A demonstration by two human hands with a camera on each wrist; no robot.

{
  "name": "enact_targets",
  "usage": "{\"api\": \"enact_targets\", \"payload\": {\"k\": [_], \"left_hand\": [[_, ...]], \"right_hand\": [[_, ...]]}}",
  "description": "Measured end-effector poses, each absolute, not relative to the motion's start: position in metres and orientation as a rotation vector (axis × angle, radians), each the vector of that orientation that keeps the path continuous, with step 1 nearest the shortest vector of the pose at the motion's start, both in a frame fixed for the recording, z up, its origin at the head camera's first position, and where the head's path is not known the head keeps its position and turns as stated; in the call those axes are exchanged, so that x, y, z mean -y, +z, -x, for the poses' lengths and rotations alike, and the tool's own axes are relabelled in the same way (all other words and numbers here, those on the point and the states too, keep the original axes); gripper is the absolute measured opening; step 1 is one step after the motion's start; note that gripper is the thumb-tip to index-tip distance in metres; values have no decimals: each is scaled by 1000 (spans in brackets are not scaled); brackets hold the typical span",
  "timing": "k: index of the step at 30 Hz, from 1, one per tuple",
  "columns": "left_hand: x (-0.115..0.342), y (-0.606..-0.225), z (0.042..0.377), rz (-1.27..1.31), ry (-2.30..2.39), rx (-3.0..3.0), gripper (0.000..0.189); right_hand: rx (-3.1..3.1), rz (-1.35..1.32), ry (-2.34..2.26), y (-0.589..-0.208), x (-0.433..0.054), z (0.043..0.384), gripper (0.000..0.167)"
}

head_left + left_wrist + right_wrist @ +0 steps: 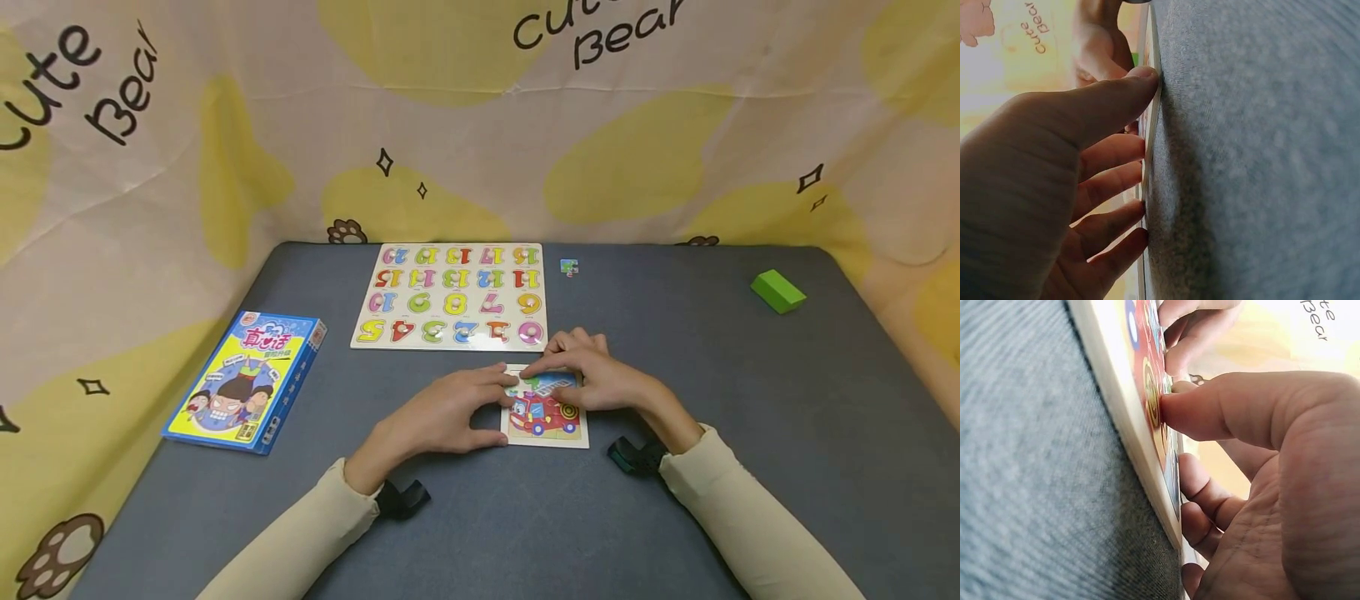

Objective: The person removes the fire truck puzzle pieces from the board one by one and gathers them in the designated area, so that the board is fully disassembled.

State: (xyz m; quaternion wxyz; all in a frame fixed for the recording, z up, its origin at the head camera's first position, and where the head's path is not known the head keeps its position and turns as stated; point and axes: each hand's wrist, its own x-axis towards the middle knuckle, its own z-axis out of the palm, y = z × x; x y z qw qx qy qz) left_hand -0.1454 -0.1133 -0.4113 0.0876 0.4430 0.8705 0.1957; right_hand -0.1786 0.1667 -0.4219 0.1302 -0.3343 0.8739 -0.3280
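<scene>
As our left hand (456,410) touches the rectangular, cream-bordered red-truck jigsaw (543,417), our right hand (596,377) presses — neither gripping — likely aligning; next wants even pressure.

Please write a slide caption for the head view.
Left hand and right hand touch a truck puzzle near a number board.

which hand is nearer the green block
Right. The right hand is over the upper part of the small puzzle, with the green block farther back to its right; the left hand is at the puzzle's left edge, farther away.
</scene>
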Motion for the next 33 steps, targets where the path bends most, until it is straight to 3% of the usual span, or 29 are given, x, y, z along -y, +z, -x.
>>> {"api": "enact_targets", "payload": {"k": [33], "left_hand": [[115, -412, 147, -1345, 587, -2581, 50]], "right_hand": [[-2481, 944, -1003, -422, -169, 181, 49]]}}
